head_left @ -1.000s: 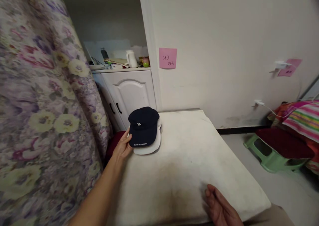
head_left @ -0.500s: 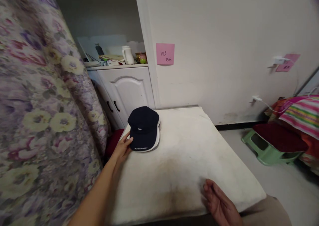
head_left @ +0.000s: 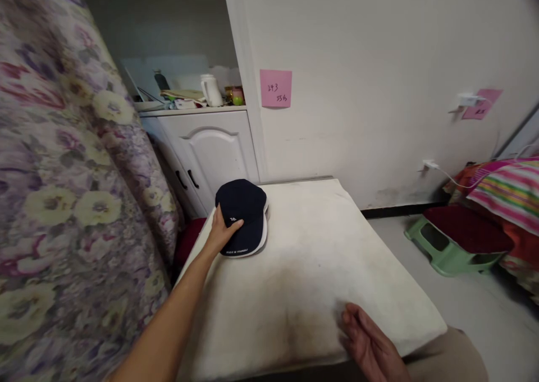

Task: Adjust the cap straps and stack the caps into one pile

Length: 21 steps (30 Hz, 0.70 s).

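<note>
A dark navy cap (head_left: 244, 213) with a small white logo lies on top of a white cap (head_left: 264, 233) near the far left corner of a white cushioned surface (head_left: 320, 258). My left hand (head_left: 222, 231) lies on the navy cap's left side, thumb stretched over the crown, fingers spread round its edge. My right hand (head_left: 366, 343) rests flat on the near edge of the white surface, fingers apart and holding nothing.
A floral quilt (head_left: 63, 191) hangs along the left. A white cabinet (head_left: 210, 152) with a jug and clutter stands behind. A pink note (head_left: 275, 88) is stuck on the wall. A green stool (head_left: 450, 247) and striped bedding (head_left: 505, 191) are at the right.
My left hand has moved from beside the brim up onto the navy cap's crown. The navy cap has slid back, covering more of the white one. My right hand stays put.
</note>
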Each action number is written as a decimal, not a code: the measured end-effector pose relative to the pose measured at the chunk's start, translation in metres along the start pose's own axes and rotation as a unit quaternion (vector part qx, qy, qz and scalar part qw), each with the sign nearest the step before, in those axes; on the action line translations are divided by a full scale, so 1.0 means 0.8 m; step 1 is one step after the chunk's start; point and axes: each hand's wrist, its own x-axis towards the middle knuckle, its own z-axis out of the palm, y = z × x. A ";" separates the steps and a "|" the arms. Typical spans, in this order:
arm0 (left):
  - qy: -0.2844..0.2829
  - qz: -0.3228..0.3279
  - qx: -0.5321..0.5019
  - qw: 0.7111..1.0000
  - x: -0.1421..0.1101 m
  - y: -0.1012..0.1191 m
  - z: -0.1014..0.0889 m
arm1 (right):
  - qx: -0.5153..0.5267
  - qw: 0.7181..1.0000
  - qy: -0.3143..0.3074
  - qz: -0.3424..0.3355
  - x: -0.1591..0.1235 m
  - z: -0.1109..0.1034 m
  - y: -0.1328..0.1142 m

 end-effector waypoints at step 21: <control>-0.190 0.176 0.361 0.896 0.059 0.127 0.144 | -0.004 1.000 0.008 -0.008 0.003 -0.002 0.007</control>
